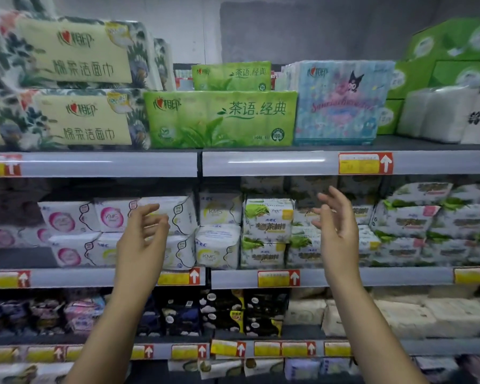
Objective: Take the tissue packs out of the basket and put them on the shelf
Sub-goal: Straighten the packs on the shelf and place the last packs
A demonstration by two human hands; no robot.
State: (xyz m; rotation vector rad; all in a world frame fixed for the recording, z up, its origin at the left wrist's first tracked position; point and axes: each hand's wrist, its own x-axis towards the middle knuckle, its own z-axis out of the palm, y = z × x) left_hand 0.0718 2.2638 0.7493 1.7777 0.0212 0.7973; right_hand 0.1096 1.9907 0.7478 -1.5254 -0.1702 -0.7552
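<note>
Right now my left fingers [150,210] are loosely curled and apart, my right fingers [334,198] are spread nearly straight, and neither set holds anything. My left hand [142,234] and right hand [337,225] face each other in front of the middle shelf [399,275], spaced, I'd guess, for the two ends of a pack. Above them the green tissue pack [219,119] sits at the front edge of the top shelf [261,163], just beside the blue pack [341,103]. The basket is out of view, so I cannot say what remains.

Both hands raised empty, green tissue pack [220,119] shelved
</note>
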